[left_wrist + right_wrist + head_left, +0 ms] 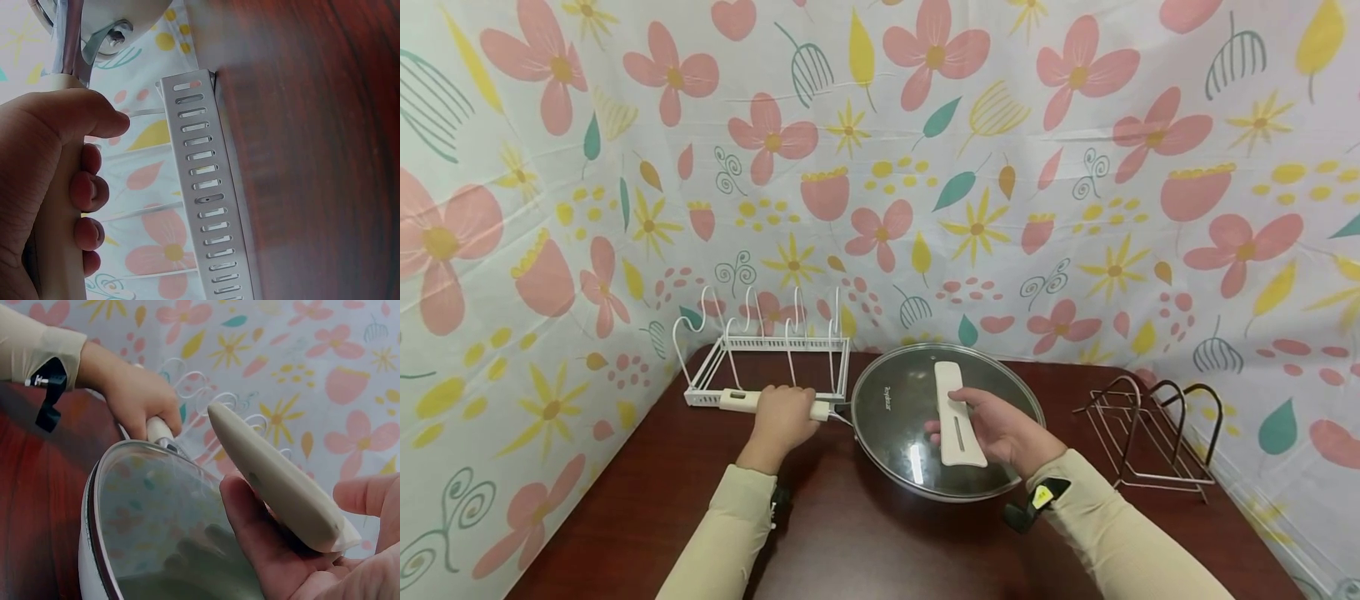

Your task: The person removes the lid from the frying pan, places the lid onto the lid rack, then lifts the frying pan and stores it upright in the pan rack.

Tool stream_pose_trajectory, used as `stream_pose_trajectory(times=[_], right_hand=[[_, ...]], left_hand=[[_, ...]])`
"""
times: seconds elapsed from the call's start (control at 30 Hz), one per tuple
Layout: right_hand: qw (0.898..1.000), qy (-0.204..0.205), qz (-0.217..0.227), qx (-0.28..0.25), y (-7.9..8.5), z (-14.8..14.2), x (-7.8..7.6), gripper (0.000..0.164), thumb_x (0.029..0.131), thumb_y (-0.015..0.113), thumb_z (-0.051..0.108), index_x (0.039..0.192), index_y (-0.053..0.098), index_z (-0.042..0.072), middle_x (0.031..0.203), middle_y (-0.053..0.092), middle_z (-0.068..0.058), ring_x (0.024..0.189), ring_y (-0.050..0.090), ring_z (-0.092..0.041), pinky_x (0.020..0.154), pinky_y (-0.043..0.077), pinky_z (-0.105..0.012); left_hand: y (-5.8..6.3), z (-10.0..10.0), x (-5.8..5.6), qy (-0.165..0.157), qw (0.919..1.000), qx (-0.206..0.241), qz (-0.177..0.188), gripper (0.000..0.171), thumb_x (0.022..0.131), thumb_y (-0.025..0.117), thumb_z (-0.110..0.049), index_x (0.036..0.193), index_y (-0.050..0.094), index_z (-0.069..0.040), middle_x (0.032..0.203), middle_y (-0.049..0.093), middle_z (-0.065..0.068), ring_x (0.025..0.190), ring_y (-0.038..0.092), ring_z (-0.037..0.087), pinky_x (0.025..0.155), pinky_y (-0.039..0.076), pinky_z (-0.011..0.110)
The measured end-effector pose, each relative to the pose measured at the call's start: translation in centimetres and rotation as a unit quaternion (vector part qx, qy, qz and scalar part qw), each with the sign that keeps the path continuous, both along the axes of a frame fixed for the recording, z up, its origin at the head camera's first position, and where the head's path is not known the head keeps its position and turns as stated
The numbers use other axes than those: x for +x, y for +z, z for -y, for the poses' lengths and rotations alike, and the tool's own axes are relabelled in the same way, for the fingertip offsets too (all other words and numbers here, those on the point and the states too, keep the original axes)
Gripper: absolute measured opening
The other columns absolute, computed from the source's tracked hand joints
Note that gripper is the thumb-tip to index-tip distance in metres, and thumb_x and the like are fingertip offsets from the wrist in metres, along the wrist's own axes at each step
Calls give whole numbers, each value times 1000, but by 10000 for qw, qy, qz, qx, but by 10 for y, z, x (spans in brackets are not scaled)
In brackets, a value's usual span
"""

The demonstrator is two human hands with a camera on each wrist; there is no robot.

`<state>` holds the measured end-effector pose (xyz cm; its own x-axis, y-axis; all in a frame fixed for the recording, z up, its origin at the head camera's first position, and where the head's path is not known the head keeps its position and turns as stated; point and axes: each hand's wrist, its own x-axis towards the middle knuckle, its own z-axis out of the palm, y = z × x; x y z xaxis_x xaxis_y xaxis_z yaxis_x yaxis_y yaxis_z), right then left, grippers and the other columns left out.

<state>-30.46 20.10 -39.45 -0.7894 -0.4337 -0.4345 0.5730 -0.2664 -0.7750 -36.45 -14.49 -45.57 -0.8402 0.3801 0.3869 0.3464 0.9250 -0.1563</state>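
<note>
A frying pan [925,495] with a glass lid [883,437] on it is at the middle of the table. My left hand [784,423] grips the pan's cream handle [739,401], fingers wrapped round it in the left wrist view. A long cream lid handle [953,425] stands up from the glass. My right hand [1000,429] holds this lid handle from the right side, with fingertips showing past its left edge. In the right wrist view, fingers [247,519] pass beneath the lid handle, and the thumb [362,494] is on its other side.
A white rack [842,367] with upright wire dividers stands at the back left, close behind the pan handle. On the right side of the dark red table [865,550] is a brown wire rack [1165,479]. Flower-patterned cloth [925,208] hangs behind.
</note>
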Motion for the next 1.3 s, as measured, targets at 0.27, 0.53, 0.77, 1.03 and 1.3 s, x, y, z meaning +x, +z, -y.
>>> stream_pose_trajectory(times=[0.27, 0.53, 0.77, 1.03, 1.3], right_hand=[[9998, -66, -50, 165, 1, 4, 0, 54, 106, 47, 32, 144, 16, 8, 107, 72, -21, 84, 73, -28, 80, 58, -47], [9956, -353, -497, 714, -3, 13, -2, 45, 106, 49, 21, 140, 22, 10, 94, 73, -16, 73, 72, -22, 69, 59, -41], [9791, -633, -1191, 1520, -9, 23, -2, 46, 104, 54, 13, 140, 27, 4, 81, 65, -9, 63, 67, -15, 59, 57, -34], [9664, -817, -1482, 1935, -11, 28, -2, 45, 100, 57, 10, 135, 30, 0, 81, 61, -10, 58, 65, -16, 55, 57, -33], [9602, -856, -1533, 2171, -11, 28, -2, 49, 98, 62, 10, 135, 32, -1, 79, 62, -11, 56, 66, -16, 55, 57, -33]], left_hand=[[1, -1, 1, -9, 10000, 15, -59, 27, 72, 83, -33, 76, 64, -15, 65, 63, 0, 61, 59, 25, 61, 45, 40], [0, -1, 2, -11, 10000, -6, -36, 28, 71, 84, -35, 77, 65, -15, 65, 63, 0, 62, 60, 25, 61, 45, 41], [2, -1, 2, 24, 10000, -18, 21, 28, 72, 84, -36, 79, 66, -15, 67, 64, 0, 64, 60, 25, 62, 46, 42], [1, -1, 2, 24, 10000, 36, 23, 27, 72, 84, -35, 79, 67, -14, 68, 65, 1, 64, 61, 27, 63, 46, 43], [-2, -2, 1, 33, 10000, 27, -27, 27, 72, 83, -35, 79, 67, -15, 68, 65, 1, 65, 61, 27, 63, 46, 43]])
